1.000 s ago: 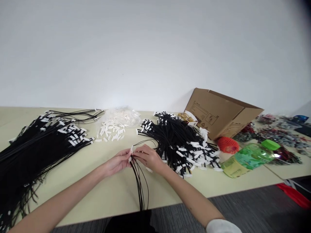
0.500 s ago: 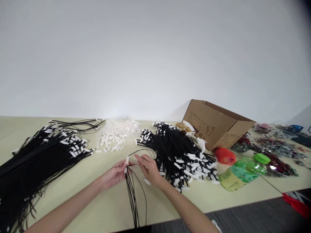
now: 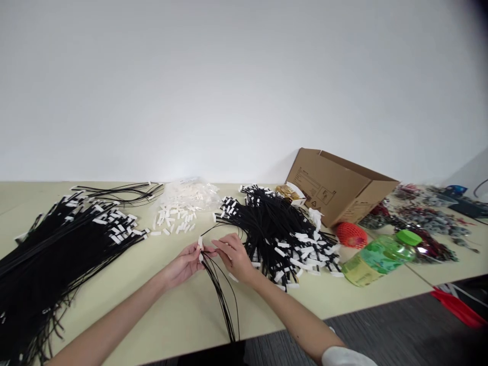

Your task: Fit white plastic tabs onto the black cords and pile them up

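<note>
My left hand (image 3: 185, 265) is closed around white connectors (image 3: 200, 243) at the end of a small bunch of black wires (image 3: 221, 297). The bunch hangs down toward the front edge of the table. Right beside it, my right hand (image 3: 233, 256) pinches a black wire close to the connectors, fingertips almost touching the left hand's. A single wire loops up and over between the hands and the pile on the right. Exactly how the wire end meets the connector is too small to make out.
Black wires with white ends lie in a large heap (image 3: 57, 254) at left and another pile (image 3: 274, 229) at right. Loose white connectors (image 3: 175, 218) lie before a clear plastic bag (image 3: 190, 193). Rightward are a cardboard box (image 3: 335, 188), a red-netted item (image 3: 351, 235) and a green-capped bottle (image 3: 381, 259).
My right hand has come slightly nearer to the left one. The lower ends of the hanging wires have swung to the right. The whole view has shifted a little.
</note>
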`<state>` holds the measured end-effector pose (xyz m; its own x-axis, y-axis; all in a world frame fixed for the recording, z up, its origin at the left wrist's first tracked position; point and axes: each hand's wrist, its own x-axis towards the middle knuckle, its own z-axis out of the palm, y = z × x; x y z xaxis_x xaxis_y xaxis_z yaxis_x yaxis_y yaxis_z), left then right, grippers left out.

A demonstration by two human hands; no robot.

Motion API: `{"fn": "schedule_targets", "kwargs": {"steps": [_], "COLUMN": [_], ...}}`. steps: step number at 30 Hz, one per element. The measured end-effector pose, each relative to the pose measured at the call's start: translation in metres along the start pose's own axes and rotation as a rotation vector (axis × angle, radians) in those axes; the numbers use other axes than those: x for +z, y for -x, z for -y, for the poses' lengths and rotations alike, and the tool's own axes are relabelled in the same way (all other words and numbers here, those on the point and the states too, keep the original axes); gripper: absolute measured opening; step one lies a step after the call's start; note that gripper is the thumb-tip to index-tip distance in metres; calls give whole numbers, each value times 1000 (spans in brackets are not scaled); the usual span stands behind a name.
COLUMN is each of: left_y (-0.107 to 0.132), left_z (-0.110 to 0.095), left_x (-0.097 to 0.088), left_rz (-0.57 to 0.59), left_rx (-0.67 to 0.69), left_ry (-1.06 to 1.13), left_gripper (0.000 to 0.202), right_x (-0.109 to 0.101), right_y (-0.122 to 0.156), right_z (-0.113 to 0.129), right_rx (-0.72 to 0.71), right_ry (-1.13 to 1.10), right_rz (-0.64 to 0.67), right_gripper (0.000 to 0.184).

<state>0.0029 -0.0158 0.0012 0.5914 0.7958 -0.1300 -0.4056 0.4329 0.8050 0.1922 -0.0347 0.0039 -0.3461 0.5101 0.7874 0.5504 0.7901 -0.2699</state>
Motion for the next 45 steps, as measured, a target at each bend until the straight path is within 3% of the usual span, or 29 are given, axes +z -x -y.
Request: {"fn": "schedule_targets", "kwargs": {"steps": [6, 13, 22, 25, 29, 32, 35, 38, 40, 42, 45], "left_y": [-3, -2, -6, -5, -2, -1, -1, -1, -1, -2, -2], "left_z": [5, 3, 2, 2, 0, -3, -5, -7, -7, -7, -7], "left_x": [1, 5, 0, 2, 6, 8, 7, 4, 2, 1, -1], "left_rz": [5, -42, 8, 41, 83, 71, 38, 16, 11, 9, 13], "left_rx": [-87, -114, -87, -67, -69, -71, -54, -34, -25, -24, -26], "left_ry": [-21, 12, 8, -47, -154, -217, -236, -228, -224, -221, -206], "left_gripper": [16, 11, 11, 11, 20, 20, 18, 19, 20, 22, 22], "right_x": [-15, -15, -4, -3, -12, -29, -51, -67, -68, -61, -41], "right_y": [-4, -4, 0, -3, -12, -24, -41, -57, -63, -62, -51], "right_z": [-1, 3, 2, 5, 13, 15, 7, -4, -8, -7, -1], "right_rx": [-110, -204, -153, -54, 314, 535, 592, 605, 567, 483, 344], "right_ry": [-17, 36, 60, -117, -527, -823, -946, -829, -608, -338, -93], "right_rz": [-29, 142, 78, 48, -36, -267, -508, -630, -668, -616, -392], "right_gripper": [23, 18, 18, 17, 15, 15, 16, 16, 16, 17, 17]}}
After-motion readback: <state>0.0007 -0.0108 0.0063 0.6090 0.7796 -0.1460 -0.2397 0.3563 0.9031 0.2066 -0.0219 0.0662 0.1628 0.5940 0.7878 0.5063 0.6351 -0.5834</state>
